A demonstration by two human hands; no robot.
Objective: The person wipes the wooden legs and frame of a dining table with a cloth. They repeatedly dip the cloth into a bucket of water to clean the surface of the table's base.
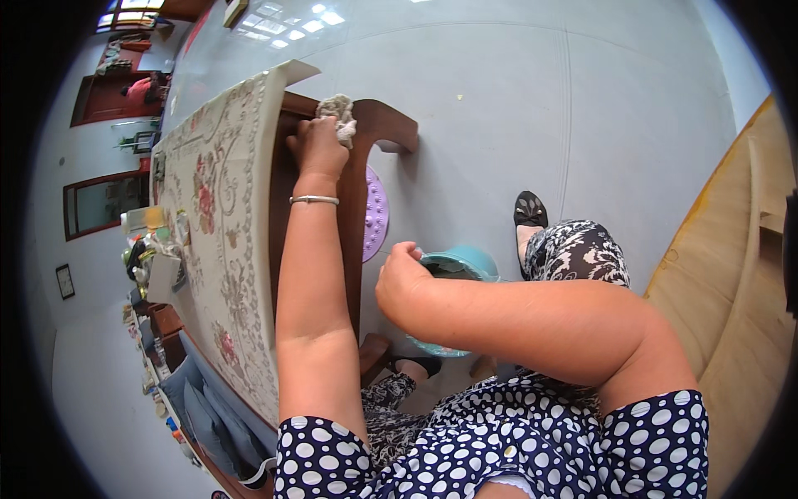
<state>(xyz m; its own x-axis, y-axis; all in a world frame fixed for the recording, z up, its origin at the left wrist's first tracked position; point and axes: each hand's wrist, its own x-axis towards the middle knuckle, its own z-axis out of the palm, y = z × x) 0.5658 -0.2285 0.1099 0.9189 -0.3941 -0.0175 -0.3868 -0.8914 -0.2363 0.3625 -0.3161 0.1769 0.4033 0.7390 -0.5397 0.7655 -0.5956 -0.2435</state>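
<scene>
My left hand point(322, 148), a bracelet at its wrist, is closed on a crumpled pale cloth point(337, 111). It presses the cloth against the dark brown wooden side of a table point(359, 166), just below the hanging edge of a floral tablecloth point(220, 195). My right hand point(402, 279) is bent inward between the table and a teal bucket point(475, 259). Its fingers are curled, and what they hold, if anything, is hidden. My right forearm crosses in front of the bucket and hides much of it.
Under the table shows a purple studded stool top point(376, 214). Bottles and boxes point(154, 249) crowd the table's far left side. A grey cushioned seat point(199, 407) stands at the lower left. A tan wooden piece of furniture point(727, 283) rises on the right. The floor point(499, 108) is pale grey.
</scene>
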